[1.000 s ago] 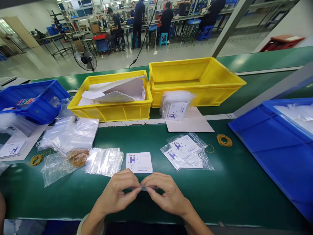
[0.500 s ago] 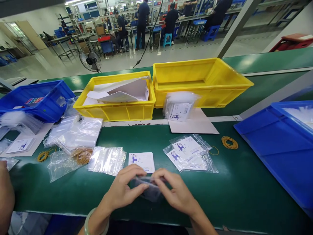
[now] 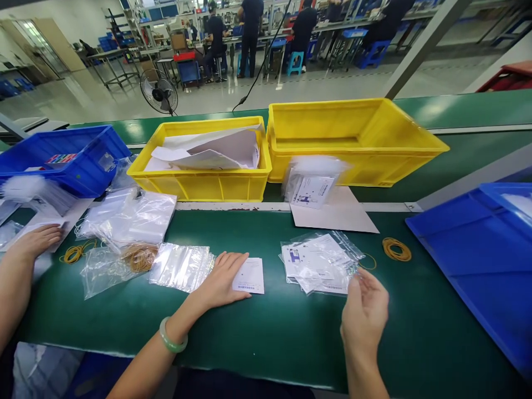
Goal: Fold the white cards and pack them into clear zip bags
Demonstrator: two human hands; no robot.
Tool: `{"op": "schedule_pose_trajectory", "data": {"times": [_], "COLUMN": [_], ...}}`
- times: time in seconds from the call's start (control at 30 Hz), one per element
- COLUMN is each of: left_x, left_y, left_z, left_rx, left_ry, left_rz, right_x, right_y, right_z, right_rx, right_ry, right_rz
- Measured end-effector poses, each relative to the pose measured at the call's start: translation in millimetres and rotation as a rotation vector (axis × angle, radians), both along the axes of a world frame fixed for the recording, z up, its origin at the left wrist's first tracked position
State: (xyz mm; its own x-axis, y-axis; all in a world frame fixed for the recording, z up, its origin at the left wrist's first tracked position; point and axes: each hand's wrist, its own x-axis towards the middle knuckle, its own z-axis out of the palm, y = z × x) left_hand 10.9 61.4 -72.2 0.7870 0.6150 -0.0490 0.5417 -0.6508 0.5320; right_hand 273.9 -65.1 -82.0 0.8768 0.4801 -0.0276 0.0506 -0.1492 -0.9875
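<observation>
My left hand (image 3: 220, 281) lies with its fingers stretched over the left part of a small stack of white printed cards (image 3: 252, 277). Just left of it is a stack of clear plastic bags (image 3: 178, 267). My right hand (image 3: 366, 302) pinches the right edge of a clear zip bag with a card inside (image 3: 310, 256), which rests on top of a loose pile of similar bagged cards. A rubber band (image 3: 369, 261) shows partly from beside that pile. A green bangle (image 3: 172, 339) is on my left wrist.
Two yellow bins (image 3: 203, 185) stand behind, one with paper sheets. Bagged cards (image 3: 312, 191) stand upright on cardboard (image 3: 336, 213). Blue bins (image 3: 474, 255) flank the table. Rubber bands (image 3: 397, 249) lie at right. Another person's hand (image 3: 39, 241) touches cards at left.
My hands have moved apart. The right carried the bag from the front middle to the pile at right; the left went onto the cards. The other person's hand reached forward.
</observation>
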Motion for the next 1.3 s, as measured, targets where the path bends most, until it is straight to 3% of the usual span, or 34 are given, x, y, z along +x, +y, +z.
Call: {"op": "schedule_pose_trajectory", "data": {"times": [0.17,0.27,0.33,0.43,0.5,0.63,0.8,1.0,1.13,1.2,1.3], "left_x": [11,13,2,-26,-45,-63,-71,-69,-43,-31,-19], "left_y": [-19,-31,-32,-30,-30,-36,-36,-36,-47,-51,-51], "left_z": [22.0,32.8,36.6,36.8,33.5,23.8,23.0,47.6,61.0,61.3,56.5], "left_rx": [0.027,0.078,0.135,0.121,0.061,-0.033,-0.117,-0.196,-0.211,-0.179,-0.112], "left_ry": [-0.124,-0.153,-0.113,0.101,0.258,0.355,0.241,-0.026,-0.260,-0.332,-0.347], "left_rz": [-0.078,-0.107,0.028,0.443,0.652,0.751,0.767,0.749,0.536,0.403,0.319], "right_x": [-55,-77,-79,-68,-60,-60,-72,-84,-106,-116,-125], "right_y": [9,18,20,17,15,13,14,18,28,32,35], "right_z": [12.7,19.6,22.5,24.6,25.6,30.6,35.4,23.8,24.1,26.8,26.2], "right_rx": [-0.047,-0.051,-0.070,-0.121,-0.151,-0.212,-0.239,-0.245,-0.148,-0.091,-0.042], "right_ry": [0.146,0.260,0.326,0.395,0.432,0.469,0.320,0.151,0.027,-0.035,-0.114], "right_rz": [0.557,0.721,0.747,0.732,0.698,0.660,0.735,0.999,1.158,1.191,1.173]}}
